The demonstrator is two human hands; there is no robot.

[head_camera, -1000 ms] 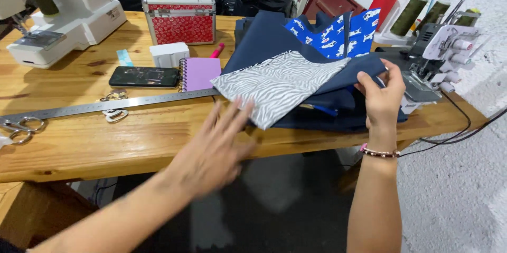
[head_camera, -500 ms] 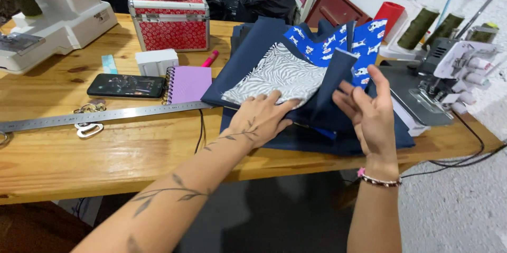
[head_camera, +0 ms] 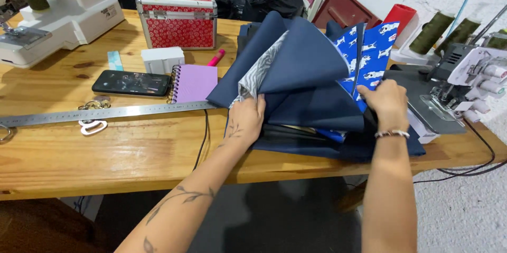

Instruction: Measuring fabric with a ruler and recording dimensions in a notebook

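Fabric stack (head_camera: 311,100): a pile of folded navy pieces, with a grey zebra-print piece (head_camera: 257,73) and a blue animal-print piece (head_camera: 369,55) interleaved, lies at centre right of the frame on the wooden table (head_camera: 132,152), between the purple notebook (head_camera: 195,83) and the overlock machine (head_camera: 465,84).

Grip state: the left hand (head_camera: 247,118) is closed on the raised near edge of the upper navy layers, thumb on top. The right hand (head_camera: 385,102) presses on the stack's right side; whether its fingers pinch a layer cannot be told.

Orientation: the stack's long axis runs roughly left to right across the frame. The lifted layers fan open toward the upper centre, hinged at the far edge.

Hazards (judgement):
- The raised layers are held at one edge only; a loosened pinch would likely let them drop and shift the pile's order.
- The stack's near edge slightly overhangs the table front; a pull toward the bottom of the frame could slide lower pieces off.
- The right edge lies just beside the overlock machine; fabric could catch there.
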